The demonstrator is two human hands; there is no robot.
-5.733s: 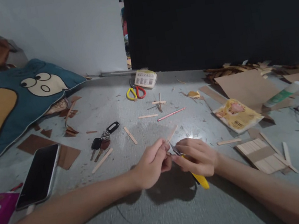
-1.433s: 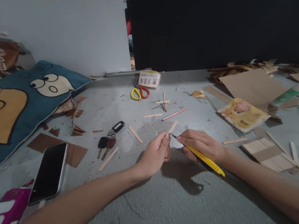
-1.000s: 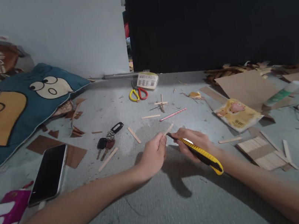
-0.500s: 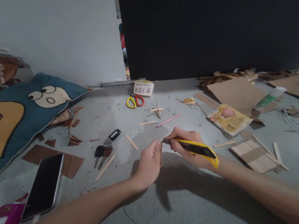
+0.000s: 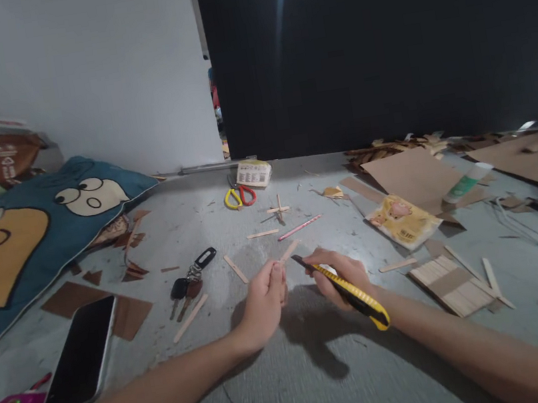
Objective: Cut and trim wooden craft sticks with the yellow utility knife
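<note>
My left hand (image 5: 262, 301) pinches one end of a flat wooden craft stick (image 5: 288, 251) that points up and to the right. My right hand (image 5: 336, 274) is closed round a yellow and black utility knife (image 5: 347, 289). The knife's tip sits just right of the stick, close to my left fingertips. Both hands hover over the grey floor (image 5: 296, 386) in the middle of the view.
Loose craft sticks (image 5: 235, 268), keys (image 5: 190, 282), a phone (image 5: 78, 356), scissors (image 5: 239, 196), a pink pencil (image 5: 300, 226), a glued stick panel (image 5: 446, 277), a yellow packet (image 5: 400, 220), a glue tube (image 5: 466, 183), cardboard (image 5: 411, 175) and a blue cushion (image 5: 25, 231) lie around.
The view has tilted upward. My hands stay together; the knife has turned so its tip points at the stick and its yellow end trails toward me.
</note>
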